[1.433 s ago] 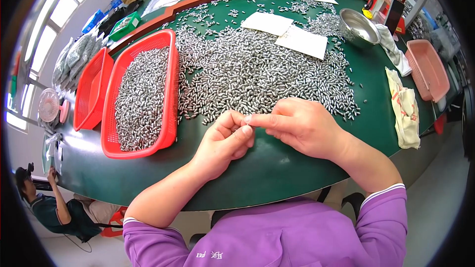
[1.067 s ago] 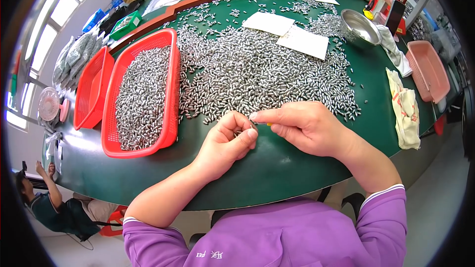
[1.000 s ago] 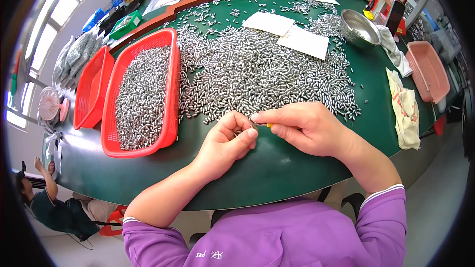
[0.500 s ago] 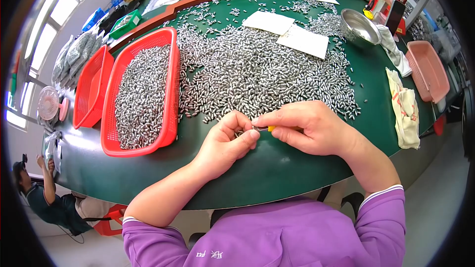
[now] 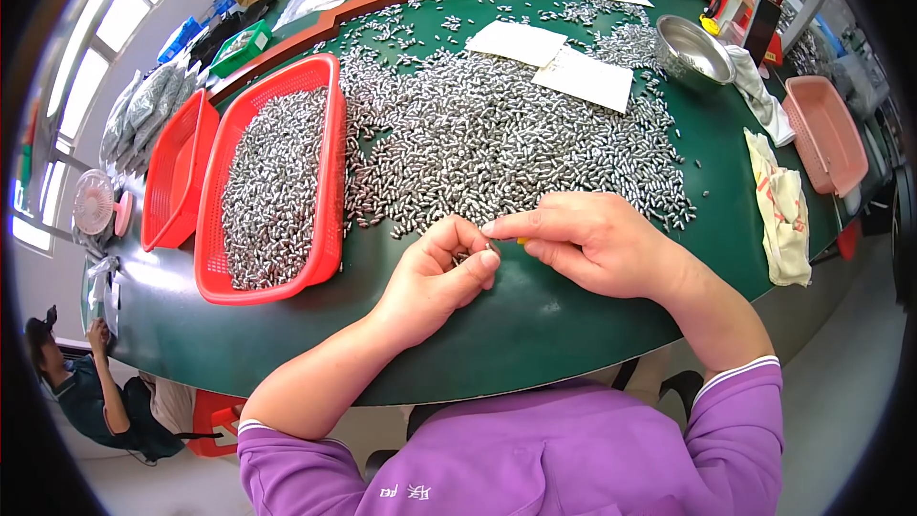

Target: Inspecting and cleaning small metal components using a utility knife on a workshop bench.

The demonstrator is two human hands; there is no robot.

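Observation:
My left hand [image 5: 437, 277] pinches a small silvery metal piece [image 5: 489, 247] between thumb and forefinger, and more pieces show in its curled fingers. Close on its right is my right hand [image 5: 597, 247], closed around a small yellow-handled tool [image 5: 522, 241] that is mostly hidden by the fingers. The right forefinger reaches out to the tip of the left one. Just beyond both hands spreads a wide heap of small silvery oval metal pieces [image 5: 478, 148] on the green table [image 5: 535, 344].
Left of the heap, a red basket [image 5: 336, 182] holds many such pieces, beside another red basket [image 5: 177, 186]. White papers [image 5: 587, 79] lie on the heap. To the right are a metal bowl [image 5: 697, 53], a cloth [image 5: 781, 210] and a pink basket [image 5: 826, 134]. A person [image 5: 100, 397] sits at far left.
The yellow handle shows less now, more covered by my right fingers. My left hand stays in place. At far left, the other person's raised hand has come down.

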